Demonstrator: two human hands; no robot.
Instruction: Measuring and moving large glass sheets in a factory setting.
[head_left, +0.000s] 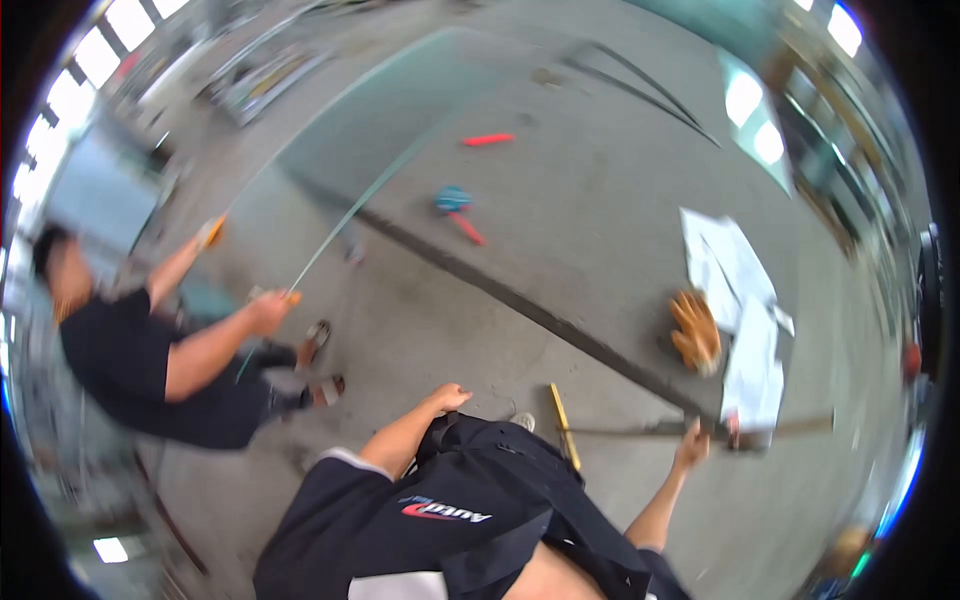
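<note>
The left hand [450, 397] is hanging low beside the person's black clothing, with the fingers curled loosely inward and gripping nothing. The right hand [692, 445] is reaching out to the near edge of the large grey flat worktable [600, 230], where it is touching the long thin brown wooden strip [690, 430] lying along that edge; the blur makes it impossible to tell whether the fingers are closing round the strip or only resting on it. A yellow folding ruler [563, 425] is lying just left of the strip, at the table corner. A pair of orange work gloves [695, 330] is resting on the table beside a stack of white paper sheets [740, 300]. Farther across the surface, a blue and red hand tool [457, 208] and a red marker-like stick [487, 139] are lying well apart. To the left, a co-worker in a black shirt [130, 350] is holding a long thin pale strip [350, 215] with both hands.
</note>
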